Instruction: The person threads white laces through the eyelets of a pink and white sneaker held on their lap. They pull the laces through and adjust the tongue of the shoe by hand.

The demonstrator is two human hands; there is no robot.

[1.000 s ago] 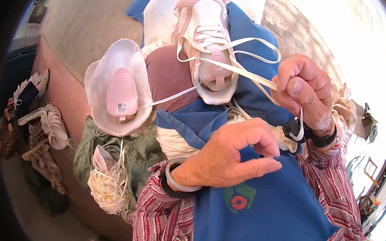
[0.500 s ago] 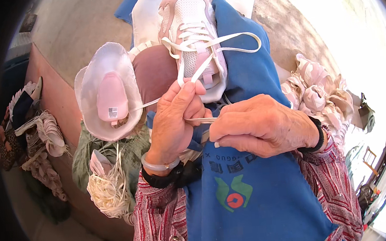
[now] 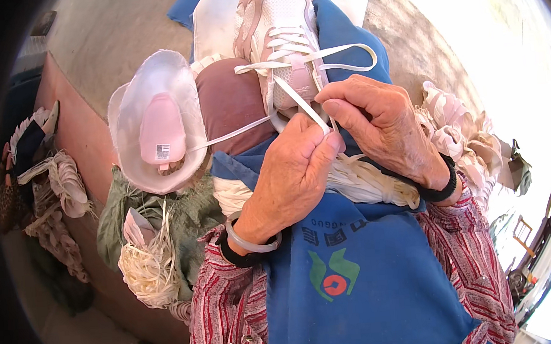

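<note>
A pink and white sneaker [image 3: 286, 16] lies with its toe away from me and its heel toward me. White shoelace [image 3: 297, 97] threads its upper, with a loose loop out to the right. My left hand [image 3: 288, 174] pinches a lace strand between thumb and forefinger, just below the shoe's heel opening. Beside that opening, my right hand [image 3: 382, 125] has thumb and forefinger closed together at a lace strand; the exact grip is partly hidden. Another strand runs from the shoe's left side to a white, bowl-like shoe piece [image 3: 124, 138] holding a pink insole [image 3: 162, 132].
A bundle of white laces [image 3: 370, 181] lies across my lap on the blue apron [image 3: 387, 273]. More laces hang in a tangle [image 3: 150, 266] at the left. A dark pink rounded pad [image 3: 227, 98] sits beside the shoe. Pale shoe parts [image 3: 466, 131] pile at the right.
My left hand has turned over and moved right, still on the lace. My right hand has moved up from near the apron to the shoe's heel opening. The lap's lace bundle is now more visible.
</note>
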